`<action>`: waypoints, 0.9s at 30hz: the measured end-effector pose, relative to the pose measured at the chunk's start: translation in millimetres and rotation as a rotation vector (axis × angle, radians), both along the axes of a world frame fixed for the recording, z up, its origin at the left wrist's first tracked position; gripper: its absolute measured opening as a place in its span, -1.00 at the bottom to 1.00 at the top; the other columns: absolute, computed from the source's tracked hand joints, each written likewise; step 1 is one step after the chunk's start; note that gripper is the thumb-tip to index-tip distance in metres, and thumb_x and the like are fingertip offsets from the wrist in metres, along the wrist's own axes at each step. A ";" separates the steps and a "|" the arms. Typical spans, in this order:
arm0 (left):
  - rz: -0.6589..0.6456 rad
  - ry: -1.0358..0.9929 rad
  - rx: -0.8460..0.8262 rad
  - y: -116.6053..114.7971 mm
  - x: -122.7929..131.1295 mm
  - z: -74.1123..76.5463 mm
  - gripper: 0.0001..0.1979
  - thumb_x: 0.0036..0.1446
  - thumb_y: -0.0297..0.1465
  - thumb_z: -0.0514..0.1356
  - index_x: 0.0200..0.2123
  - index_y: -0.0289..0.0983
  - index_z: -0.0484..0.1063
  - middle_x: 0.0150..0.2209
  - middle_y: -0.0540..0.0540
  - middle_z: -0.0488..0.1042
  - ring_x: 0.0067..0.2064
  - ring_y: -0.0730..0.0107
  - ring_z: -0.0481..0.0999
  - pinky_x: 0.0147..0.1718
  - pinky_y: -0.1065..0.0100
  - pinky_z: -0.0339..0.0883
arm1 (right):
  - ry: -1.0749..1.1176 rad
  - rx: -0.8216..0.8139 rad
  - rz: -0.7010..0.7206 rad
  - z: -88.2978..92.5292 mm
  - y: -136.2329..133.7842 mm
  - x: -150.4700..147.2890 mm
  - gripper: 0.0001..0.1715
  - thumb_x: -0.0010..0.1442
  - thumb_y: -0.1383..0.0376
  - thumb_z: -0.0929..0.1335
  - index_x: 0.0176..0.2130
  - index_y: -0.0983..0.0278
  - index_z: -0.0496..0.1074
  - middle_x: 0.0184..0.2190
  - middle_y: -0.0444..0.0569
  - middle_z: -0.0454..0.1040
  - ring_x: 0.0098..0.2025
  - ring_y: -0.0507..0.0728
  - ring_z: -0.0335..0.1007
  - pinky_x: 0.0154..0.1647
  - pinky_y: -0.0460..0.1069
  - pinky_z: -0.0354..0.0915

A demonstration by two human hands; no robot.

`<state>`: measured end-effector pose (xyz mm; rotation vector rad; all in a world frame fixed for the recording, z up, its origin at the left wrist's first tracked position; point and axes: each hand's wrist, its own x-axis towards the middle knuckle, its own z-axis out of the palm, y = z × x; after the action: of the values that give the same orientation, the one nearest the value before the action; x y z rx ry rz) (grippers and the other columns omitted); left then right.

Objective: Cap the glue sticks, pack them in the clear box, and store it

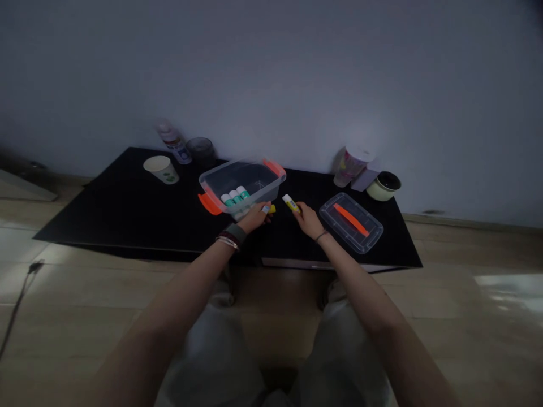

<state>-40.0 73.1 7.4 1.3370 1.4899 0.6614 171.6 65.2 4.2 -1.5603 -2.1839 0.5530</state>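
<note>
My left hand (253, 217) is closed around a small stick with a yellow end (272, 209), probably a glue stick, in front of the clear plastic box. My right hand (310, 221) grips a yellow-and-white glue stick (292, 203), its white end pointing up and left. The open box (271, 191) has orange side clips. Inside, several white-and-teal glue sticks (235, 195) lie side by side toward its left end. Right of my right hand, the box's clear lid (351, 220) rests flat, its orange handle upward.
On the black table (127, 217) a paper cup (162, 169), a spray bottle (175, 142) and a dark round container (201, 151) stand at the left. A patterned tumbler (351, 167) and a cream pot with dark top (383, 187) stand at the back right, near the wall.
</note>
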 end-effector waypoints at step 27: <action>-0.285 0.116 0.347 -36.9 43.6 21.6 -0.59 0.37 -0.10 -0.10 -0.28 -0.23 0.39 -0.48 -0.01 0.45 -0.44 0.35 0.48 -0.37 0.34 0.31 | -0.585 -0.011 -0.039 56.8 -56.4 11.4 -0.70 0.38 0.15 0.26 0.04 0.22 0.32 -0.08 0.08 0.56 -0.14 0.17 0.54 -0.28 -0.04 0.29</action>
<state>3.5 36.2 29.0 1.8407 1.2753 0.6850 183.0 8.8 60.9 -1.9499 -2.5467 0.0917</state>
